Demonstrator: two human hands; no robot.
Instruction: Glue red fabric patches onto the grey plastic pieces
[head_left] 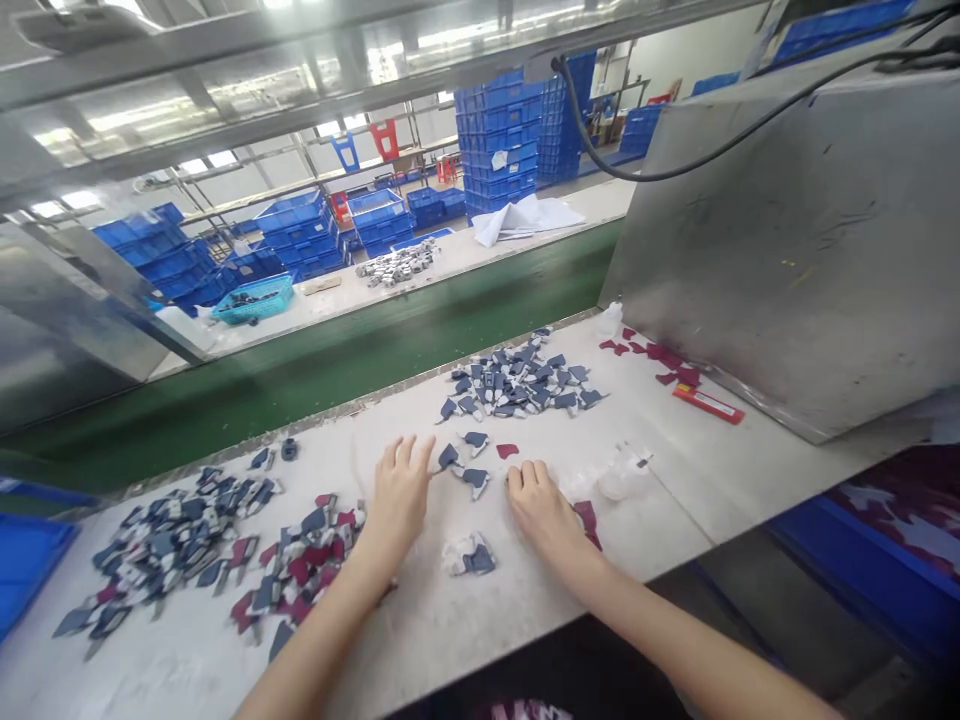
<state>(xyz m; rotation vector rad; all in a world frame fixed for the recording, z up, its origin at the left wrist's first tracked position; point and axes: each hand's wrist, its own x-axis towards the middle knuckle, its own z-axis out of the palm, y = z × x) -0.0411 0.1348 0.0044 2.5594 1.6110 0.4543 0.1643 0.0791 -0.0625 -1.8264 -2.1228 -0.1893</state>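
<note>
Lying between the hands (399, 500) (541, 510), blue pieces (474, 482)

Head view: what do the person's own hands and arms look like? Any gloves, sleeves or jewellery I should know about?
The left hand and right hand are bare: no gloves, and no ring, watch or bracelet shows. The left forearm and right forearm are bare too, with no sleeve in view before they leave the frame.

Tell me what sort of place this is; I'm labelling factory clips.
Most likely a factory workshop: small blue-grey and red parts lie in piles on a long white workbench, beside what looks like a green conveyor belt, with stacks of blue plastic crates beyond.
</note>
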